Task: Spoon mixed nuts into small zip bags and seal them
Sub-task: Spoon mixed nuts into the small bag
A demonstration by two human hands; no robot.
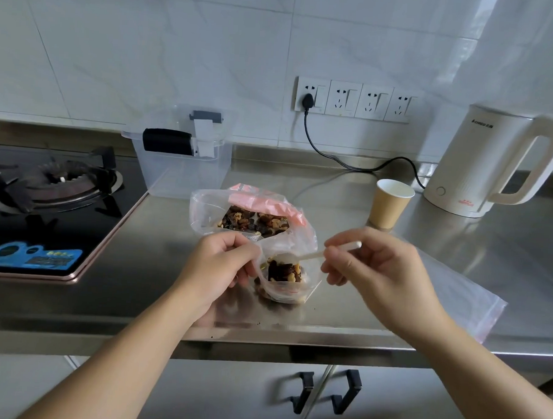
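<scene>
A small clear zip bag (284,287) stands open on the steel counter, partly filled with mixed nuts (283,271). My left hand (219,264) pinches its left rim and holds the mouth open. My right hand (370,270) grips the handle of a white plastic spoon (317,255), whose bowl dips into the small bag's mouth. Behind them lies a large clear bag with a pink strip (253,213), open and holding more nuts. A flat pile of empty zip bags (464,296) lies under my right wrist.
A paper cup (389,203) stands behind my right hand, a white electric kettle (489,161) at the back right with its cord plugged into the wall. A clear plastic box (182,151) sits at the back, a gas hob (47,199) to the left. The counter edge (263,332) runs just below the bag.
</scene>
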